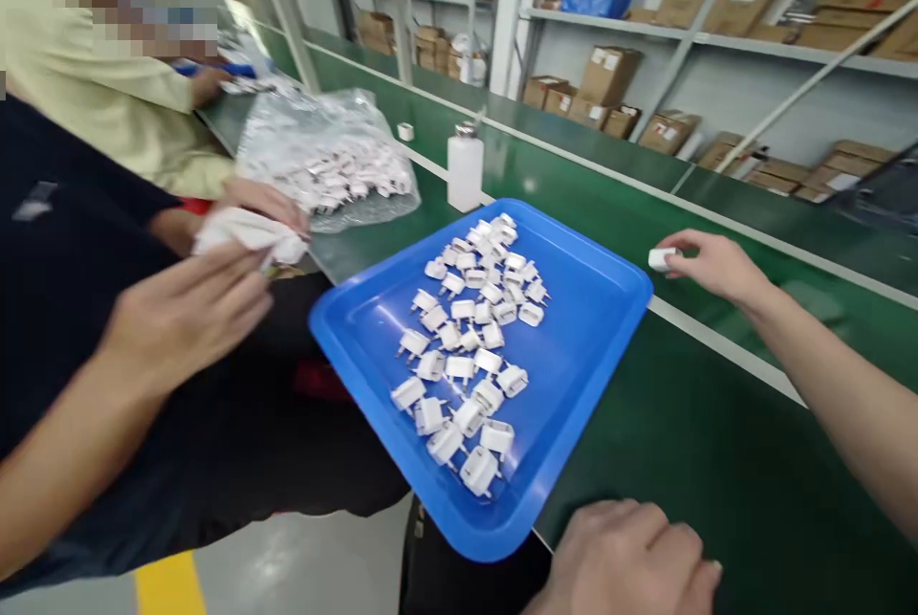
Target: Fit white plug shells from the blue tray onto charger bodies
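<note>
My right hand (713, 266) reaches out over the green belt and pinches a small white plug adapter (661, 259) at its fingertips, just beyond the far right corner of the blue tray (574, 309). The tray holds several white plug adapters (469, 347) in a loose heap. My left hand (631, 558) rests at the bottom edge of the view beside the tray's near corner. Its fingers are curled in, and nothing shows in them.
A white bottle (466, 167) and a clear bag of adapters (330, 165) lie behind the tray. A co-worker in a dark shirt on the left holds a white cloth (248, 234) in both hands. Another person sits further back. Shelves of cardboard boxes (609, 79) line the wall.
</note>
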`<control>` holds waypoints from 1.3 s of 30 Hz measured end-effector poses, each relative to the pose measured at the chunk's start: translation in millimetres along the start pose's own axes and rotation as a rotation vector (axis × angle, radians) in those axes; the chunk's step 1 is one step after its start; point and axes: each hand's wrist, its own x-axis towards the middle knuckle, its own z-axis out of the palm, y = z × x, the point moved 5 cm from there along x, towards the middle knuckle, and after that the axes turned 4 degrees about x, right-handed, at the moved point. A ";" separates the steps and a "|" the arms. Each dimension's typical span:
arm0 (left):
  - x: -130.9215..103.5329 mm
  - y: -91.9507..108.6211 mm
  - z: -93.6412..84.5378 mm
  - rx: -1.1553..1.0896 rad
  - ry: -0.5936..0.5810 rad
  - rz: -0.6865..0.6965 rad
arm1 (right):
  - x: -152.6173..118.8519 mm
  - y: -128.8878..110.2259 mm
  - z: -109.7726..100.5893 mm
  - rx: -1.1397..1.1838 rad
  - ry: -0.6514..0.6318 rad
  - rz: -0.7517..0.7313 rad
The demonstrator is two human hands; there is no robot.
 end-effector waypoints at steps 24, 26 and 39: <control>4.0 -20.6 17.8 -0.223 -0.082 -0.172 | -86.4 -136.8 142.9 -0.473 -0.244 -0.698; 4.1 -23.3 16.8 -0.233 -0.074 -0.185 | -79.8 -138.0 151.2 -0.494 -0.258 -0.687; 14.4 -19.8 15.0 -0.263 -0.069 -0.063 | -229.8 -69.6 21.3 0.409 -0.190 -0.440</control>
